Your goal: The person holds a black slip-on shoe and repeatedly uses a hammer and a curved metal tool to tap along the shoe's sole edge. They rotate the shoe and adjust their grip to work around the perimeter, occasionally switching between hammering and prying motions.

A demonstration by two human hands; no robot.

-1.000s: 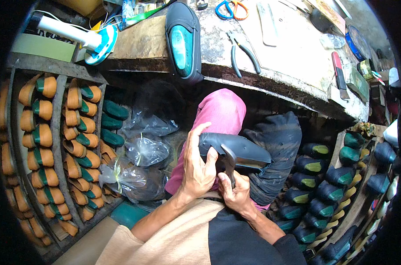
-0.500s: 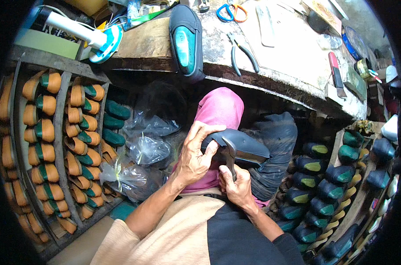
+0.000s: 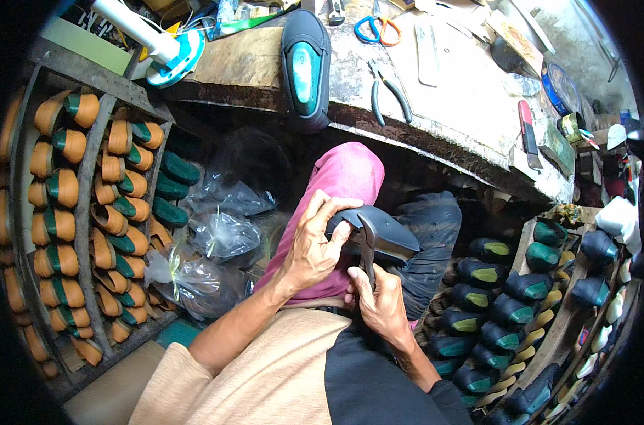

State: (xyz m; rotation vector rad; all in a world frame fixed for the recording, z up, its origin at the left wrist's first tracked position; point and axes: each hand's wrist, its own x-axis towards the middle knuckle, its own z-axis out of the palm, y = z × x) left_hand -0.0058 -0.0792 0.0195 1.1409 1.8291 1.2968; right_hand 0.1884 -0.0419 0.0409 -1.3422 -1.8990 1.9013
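Note:
A dark navy shoe [image 3: 387, 232] rests across my lap, against the knee in pink cloth [image 3: 348, 170]. My left hand [image 3: 313, 244] is closed on its left end, with the thumb pressed at the edge and the fingers over the top. In my right hand [image 3: 382, 303] is a pair of dark metal pincers [image 3: 369, 248], held by the handles. Their curved jaws touch the shoe's near edge beside my left thumb; what lies between the jaws is too small to tell.
On the bench [image 3: 435, 106] ahead lie another dark shoe [image 3: 304, 67], pliers [image 3: 387, 92], scissors [image 3: 377, 32] and a red-handled knife [image 3: 527, 134]. Racks of orange shoes [image 3: 63, 188] stand left, dark shoes [image 3: 506, 336] right. Clear plastic bags [image 3: 223, 237] sit beside my left leg.
The view has shifted slightly. My left hand keeps its grip on the shoe, and the pincers stand a little more upright in my right hand at the same edge.

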